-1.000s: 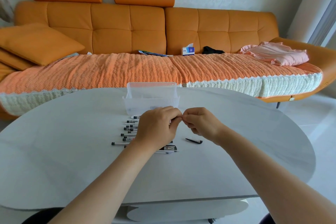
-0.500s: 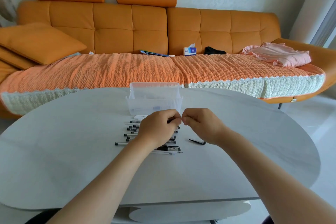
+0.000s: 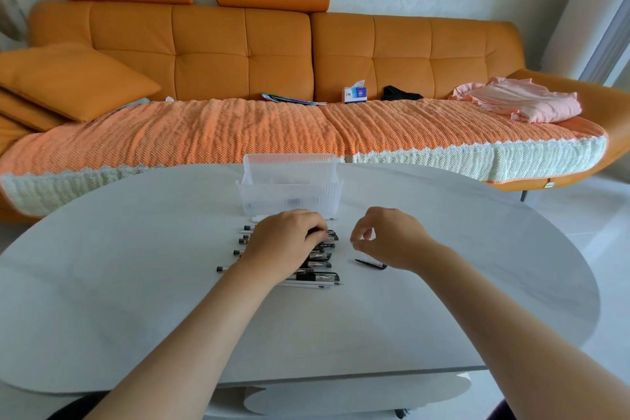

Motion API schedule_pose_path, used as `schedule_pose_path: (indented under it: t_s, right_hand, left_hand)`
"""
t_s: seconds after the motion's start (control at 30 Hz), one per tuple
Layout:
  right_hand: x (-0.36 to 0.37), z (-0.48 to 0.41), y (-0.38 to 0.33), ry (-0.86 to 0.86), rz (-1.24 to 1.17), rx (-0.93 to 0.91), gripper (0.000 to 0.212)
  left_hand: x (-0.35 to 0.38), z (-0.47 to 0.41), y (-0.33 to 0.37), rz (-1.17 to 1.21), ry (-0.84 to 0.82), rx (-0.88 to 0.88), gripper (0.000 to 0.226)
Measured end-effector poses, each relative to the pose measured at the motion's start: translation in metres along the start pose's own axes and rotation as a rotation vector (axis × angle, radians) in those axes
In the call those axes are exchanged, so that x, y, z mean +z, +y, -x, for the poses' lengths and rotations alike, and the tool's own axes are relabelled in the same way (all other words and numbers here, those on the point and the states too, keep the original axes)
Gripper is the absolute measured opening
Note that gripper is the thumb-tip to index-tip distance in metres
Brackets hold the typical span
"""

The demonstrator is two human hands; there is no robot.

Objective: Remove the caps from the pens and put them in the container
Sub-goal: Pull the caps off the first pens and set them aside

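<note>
Several black-and-white pens (image 3: pixel 315 264) lie in a row on the grey table (image 3: pixel 136 300), just in front of a clear plastic container (image 3: pixel 289 193). My left hand (image 3: pixel 284 244) is down on the row. Its curled fingers grip a pen (image 3: pixel 328 234) at the far end, and the hand hides the pens' middles. My right hand (image 3: pixel 388 239) hovers to the right of the row, with thumb and forefinger tips meeting in a ring. I see nothing between them. One loose black cap (image 3: pixel 371 263) lies on the table below that hand.
An orange sofa (image 3: pixel 238 54) with a woven cover runs behind the table. On it are a tissue box (image 3: pixel 354 94), a pink garment (image 3: pixel 521 102) and a cushion (image 3: pixel 71 82). The table's rounded edge curves off at right (image 3: pixel 579 283).
My hands were pressed together above the pens. They have come apart: the left dropped onto the row and the right drew away to the right.
</note>
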State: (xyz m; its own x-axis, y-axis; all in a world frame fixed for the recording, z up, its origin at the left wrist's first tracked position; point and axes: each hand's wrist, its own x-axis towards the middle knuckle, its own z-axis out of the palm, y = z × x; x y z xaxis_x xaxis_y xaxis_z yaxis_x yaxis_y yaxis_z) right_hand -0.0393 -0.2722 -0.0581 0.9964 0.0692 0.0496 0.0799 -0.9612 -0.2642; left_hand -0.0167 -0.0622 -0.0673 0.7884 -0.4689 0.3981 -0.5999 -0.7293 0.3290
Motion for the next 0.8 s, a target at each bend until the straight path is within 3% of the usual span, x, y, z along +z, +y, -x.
schedule_pose_path:
  t_s: [0.2,0.37,0.57,0.8]
  right_hand:
    - [0.002,-0.002,0.008,-0.091,-0.072,-0.01,0.015]
    - [-0.011,0.002,0.024,0.026,-0.079,0.031,0.025]
    - [-0.005,0.004,0.036,-0.041,-0.097,0.105,0.018]
    - [0.001,0.004,0.029,0.005,-0.143,0.116,0.007]
  left_hand:
    - [0.005,0.002,0.002,0.031,-0.034,-0.011,0.018]
    - [0.005,0.002,0.004,0.081,-0.062,-0.005,0.021]
    - [0.003,0.004,0.007,0.068,-0.083,0.003,0.022]
    - [0.005,0.006,0.008,0.056,-0.103,-0.005,0.022]
